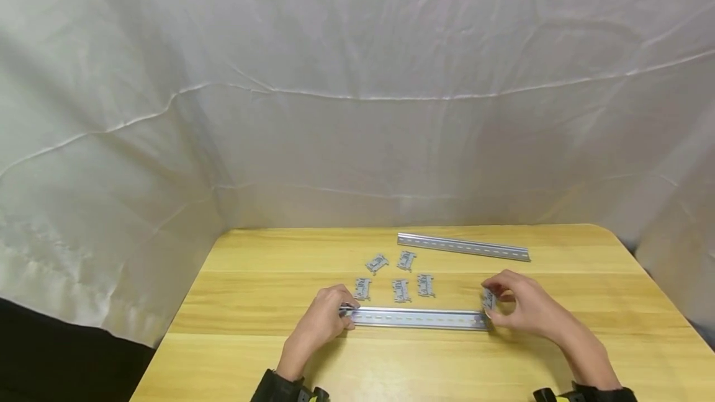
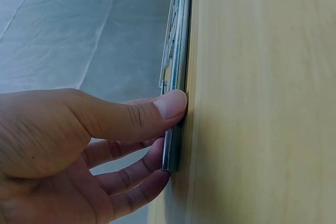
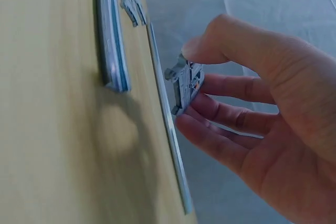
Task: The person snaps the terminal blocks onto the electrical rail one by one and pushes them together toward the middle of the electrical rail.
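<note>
A slotted metal DIN rail point(image 1: 419, 318) lies lengthwise on the wooden table. My left hand point(image 1: 326, 315) grips its left end, the thumb point(image 2: 170, 104) on the near edge and the fingers curled round the far side. Between thumb and fingertips my right hand point(image 1: 527, 306) pinches a small grey terminal block point(image 3: 187, 83), held tilted close to the rail's right end. In the right wrist view the block is above the table surface, apart from the rail end. Several more grey terminal blocks point(image 1: 400, 290) lie flat behind the rail.
A second slotted rail point(image 1: 463, 247) lies slightly angled near the back edge of the table point(image 1: 246, 290). Pale fabric point(image 1: 357, 141) hangs behind the table and along both sides. A dark area point(image 1: 61, 358) shows at the lower left.
</note>
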### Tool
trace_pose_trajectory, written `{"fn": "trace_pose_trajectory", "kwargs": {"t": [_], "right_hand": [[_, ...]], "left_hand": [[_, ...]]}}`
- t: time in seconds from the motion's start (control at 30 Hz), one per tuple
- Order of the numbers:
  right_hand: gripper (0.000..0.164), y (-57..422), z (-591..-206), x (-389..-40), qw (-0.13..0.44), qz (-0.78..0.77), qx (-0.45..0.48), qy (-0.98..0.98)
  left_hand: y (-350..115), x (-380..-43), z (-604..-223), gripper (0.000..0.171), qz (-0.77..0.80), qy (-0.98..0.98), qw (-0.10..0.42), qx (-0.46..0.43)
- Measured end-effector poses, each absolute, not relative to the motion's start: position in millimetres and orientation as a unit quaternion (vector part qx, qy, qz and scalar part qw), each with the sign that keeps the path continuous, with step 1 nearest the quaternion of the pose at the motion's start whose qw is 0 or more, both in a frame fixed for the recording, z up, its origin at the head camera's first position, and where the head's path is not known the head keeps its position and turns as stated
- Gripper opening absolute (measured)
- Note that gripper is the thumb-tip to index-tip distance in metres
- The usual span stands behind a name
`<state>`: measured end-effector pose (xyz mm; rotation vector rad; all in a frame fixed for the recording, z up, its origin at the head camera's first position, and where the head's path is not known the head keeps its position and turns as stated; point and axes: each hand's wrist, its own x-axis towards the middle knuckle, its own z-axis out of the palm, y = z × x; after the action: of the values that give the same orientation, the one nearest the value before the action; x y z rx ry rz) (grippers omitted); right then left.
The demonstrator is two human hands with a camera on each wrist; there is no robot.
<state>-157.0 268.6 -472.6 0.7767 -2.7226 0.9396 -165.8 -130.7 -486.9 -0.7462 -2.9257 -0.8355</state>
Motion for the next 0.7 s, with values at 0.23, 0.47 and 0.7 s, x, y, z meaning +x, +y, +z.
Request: {"fn": "trace_pose_trajectory", "kwargs": {"t": [0.23,0.47,0.7], "right_hand": [[0.045,276.8,-483.2,-149.4,0.017,0.382,0.237,-0.893],[0.047,280.6,-485.1,-148.0,-0.037,0.415,0.222,-0.882],[0.048,280.8,-485.3,-147.6,-0.072,0.458,0.224,-0.857]], "left_hand": [[-132.5,-166.5,-487.9,0.027,-0.270,-0.934,-0.003,-0.233],[-132.1,-167.1,-488.0,0.026,-0.276,-0.933,-0.006,-0.229],[-132.7,-166.8,-487.3,0.029,-0.286,-0.932,-0.006,-0.222]]}}
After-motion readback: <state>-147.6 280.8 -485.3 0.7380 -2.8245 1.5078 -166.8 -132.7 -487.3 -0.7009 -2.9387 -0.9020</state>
